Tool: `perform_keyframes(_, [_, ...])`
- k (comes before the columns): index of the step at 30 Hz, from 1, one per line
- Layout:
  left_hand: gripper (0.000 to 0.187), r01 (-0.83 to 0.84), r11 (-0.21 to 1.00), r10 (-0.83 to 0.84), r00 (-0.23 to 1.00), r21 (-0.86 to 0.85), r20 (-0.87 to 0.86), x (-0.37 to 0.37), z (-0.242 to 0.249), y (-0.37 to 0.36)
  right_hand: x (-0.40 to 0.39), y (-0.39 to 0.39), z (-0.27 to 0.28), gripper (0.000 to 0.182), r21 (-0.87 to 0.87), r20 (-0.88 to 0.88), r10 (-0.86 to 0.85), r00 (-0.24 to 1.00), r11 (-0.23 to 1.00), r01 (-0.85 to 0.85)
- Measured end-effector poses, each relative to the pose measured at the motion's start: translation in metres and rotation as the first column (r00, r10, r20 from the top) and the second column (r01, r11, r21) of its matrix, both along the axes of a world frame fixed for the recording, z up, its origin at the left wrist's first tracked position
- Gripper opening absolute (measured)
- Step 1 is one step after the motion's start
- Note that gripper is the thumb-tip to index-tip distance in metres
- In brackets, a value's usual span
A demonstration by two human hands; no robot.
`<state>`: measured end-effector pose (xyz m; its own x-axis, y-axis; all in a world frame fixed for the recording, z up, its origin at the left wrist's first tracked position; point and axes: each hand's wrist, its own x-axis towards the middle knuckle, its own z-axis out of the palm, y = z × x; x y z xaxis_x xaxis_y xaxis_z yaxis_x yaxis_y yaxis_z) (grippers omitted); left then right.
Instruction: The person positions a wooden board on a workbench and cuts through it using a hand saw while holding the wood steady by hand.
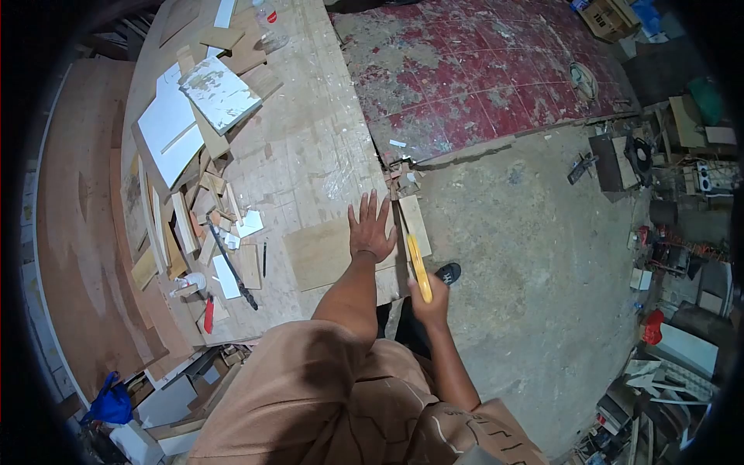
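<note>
Wooden board (322,252), flat at the worktop's (306,167) right edge, long axis running sideways toward it: left hand (373,232), the nearer, lies open there, fingers spread; right hand (432,302), closed round a yellow tool (419,266), points it forward along that edge.

- Left hand (373,232): palm down, fingers spread, on a thin board (318,256) near the right edge of the wooden surface (310,155).
- Right hand (431,301): closed around a yellow-handled tool (419,267), whose narrow dark front end lies beside a pale wood strip (415,217).
- Left part of the surface: wood offcuts (213,183), a flaking white panel (221,93), a slim black stick (264,260) and a red-handled item (208,316).
- Beyond the edge: bare grey floor (504,217), a dark shoe (448,273) and worn red flooring (496,70).
</note>
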<state>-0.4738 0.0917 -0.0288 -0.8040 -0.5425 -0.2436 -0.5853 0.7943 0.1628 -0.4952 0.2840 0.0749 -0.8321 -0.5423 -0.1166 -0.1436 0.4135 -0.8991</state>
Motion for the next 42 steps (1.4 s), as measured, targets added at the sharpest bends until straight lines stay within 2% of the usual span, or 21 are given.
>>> perform_keyframes(2, [0.081,-0.005,1.000,0.005,1.000,0.003,-0.025,0.001,-0.001,0.001,0.011,0.023,0.020,0.025,0.014,0.000,0.015,1.000,1.000,-0.015])
perform_keyframes(4, [0.080,0.001,1.000,-0.001,1.000,0.014,-0.007,0.001,0.001,0.000,0.016,0.033,0.035,0.026,0.027,0.115,0.001,0.993,1.000,-0.004])
perform_keyframes(5, [0.080,-0.002,1.000,0.002,1.000,0.012,-0.010,0.001,0.003,-0.001,0.014,0.030,0.034,0.026,0.024,0.112,0.005,0.994,1.000,-0.007])
perform_keyframes(7, [0.080,-0.001,1.000,0.001,1.000,0.028,0.009,0.001,0.007,0.000,0.008,0.023,0.031,0.026,0.052,0.060,0.019,0.998,0.998,-0.022])
perform_keyframes(11, [0.081,-0.002,1.000,0.002,1.000,0.014,-0.012,0.000,0.003,0.001,-0.002,-0.002,-0.017,0.023,0.020,0.078,-0.005,0.997,1.000,0.004])
perform_keyframes(13, [0.082,0.003,1.000,-0.004,0.998,0.015,0.069,-0.001,0.008,0.000,-0.003,-0.017,-0.022,0.024,-0.043,0.014,0.007,1.000,0.999,-0.007])
perform_keyframes(15, [0.083,0.002,1.000,-0.003,0.996,0.008,0.085,-0.001,0.010,-0.001,0.003,-0.016,-0.019,0.025,-0.046,0.025,0.016,1.000,0.999,-0.015])
perform_keyframes(17, [0.084,0.002,1.000,-0.001,0.996,-0.004,0.093,-0.003,0.010,-0.001,0.010,-0.009,-0.010,0.024,-0.022,0.076,-0.001,0.997,1.000,0.003])
perform_keyframes(21, [0.082,-0.009,1.000,0.008,0.999,0.011,0.049,-0.001,0.009,0.000,0.042,0.045,0.012,0.024,-0.024,0.018,0.000,1.000,1.000,0.001])
perform_keyframes(23, [0.081,-0.013,1.000,0.012,0.999,0.023,0.034,0.000,0.007,0.001,0.051,0.073,0.021,0.024,0.076,0.086,0.011,0.996,0.997,-0.017])
perform_keyframes(25, [0.081,-0.010,1.000,0.010,1.000,0.010,0.005,0.000,0.003,0.001,0.043,0.077,0.026,0.023,0.089,0.099,0.024,0.995,0.995,-0.033])
perform_keyframes(27, [0.081,-0.005,1.000,0.005,1.000,0.001,-0.002,0.000,0.000,0.001,0.033,0.068,0.023,0.022,0.099,0.110,0.038,0.993,0.994,-0.049])
perform_keyframes(29, [0.081,-0.004,1.000,0.004,1.000,-0.009,-0.003,0.002,-0.001,0.003,0.025,0.044,0.012,0.025,0.082,-0.003,0.055,0.999,0.995,-0.054])
perform_keyframes(31, [0.082,-0.003,1.000,0.002,1.000,-0.028,-0.010,0.001,-0.001,0.001,0.011,0.008,-0.005,0.029,-0.047,0.028,0.003,1.000,0.999,-0.002])
perform_keyframes(33, [0.082,-0.004,1.000,0.004,1.000,-0.025,0.018,-0.001,0.003,0.001,-0.005,-0.021,-0.032,0.030,-0.052,-0.065,-0.009,0.998,0.999,0.006])
perform_keyframes(35, [0.083,-0.002,1.000,0.003,0.999,-0.019,0.047,0.000,0.005,-0.001,-0.015,-0.029,-0.030,0.030,-0.049,-0.022,-0.004,1.000,0.999,0.002])
perform_keyframes(37, [0.084,-0.007,0.999,0.007,1.000,-0.034,0.025,0.000,0.006,0.002,-0.013,-0.023,-0.031,0.030,-0.031,0.016,-0.002,1.000,1.000,0.003])
perform_keyframes(39, [0.084,-0.009,0.999,0.010,1.000,-0.052,0.011,-0.002,0.002,0.002,-0.006,-0.014,-0.031,0.031,-0.048,-0.091,-0.012,0.996,0.999,0.008])
perform_keyframes(40, [0.083,-0.013,1.000,0.013,1.000,-0.024,0.020,-0.003,0.004,0.000,0.000,-0.005,-0.018,0.031,-0.049,-0.018,-0.004,1.000,0.999,0.003])
perform_keyframes(41, [0.083,-0.017,1.000,0.017,0.999,0.009,0.035,-0.001,0.005,0.000,0.011,0.008,-0.015,0.031,-0.052,-0.030,0.004,1.000,0.999,-0.006])
perform_keyframes(42, [0.081,-0.023,0.999,0.024,0.999,0.024,-0.024,0.000,0.004,0.001,0.024,0.025,-0.011,0.030,-0.048,-0.040,0.012,0.999,0.999,-0.014])
